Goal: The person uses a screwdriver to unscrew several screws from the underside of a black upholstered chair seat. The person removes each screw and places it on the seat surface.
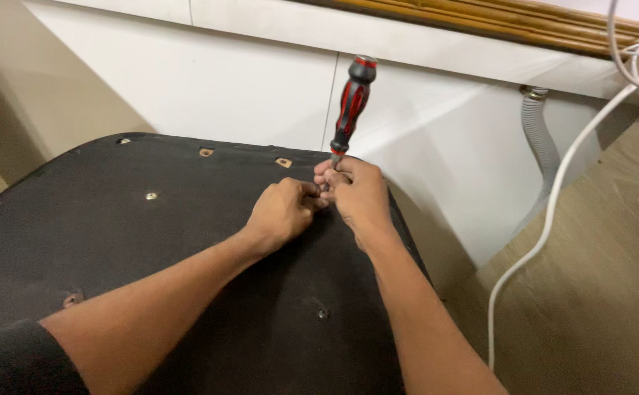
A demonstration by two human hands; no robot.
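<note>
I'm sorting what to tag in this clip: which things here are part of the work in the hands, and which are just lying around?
In the work:
- screwdriver, red-and-black handle, upright
- right hand gripping its lower shaft
- left hand pinching beside it
- black fabric-covered panel with its metal fasteners

Just about:
- white cable
- grey ribbed hose
- white wall panels
- wood-look floor
</note>
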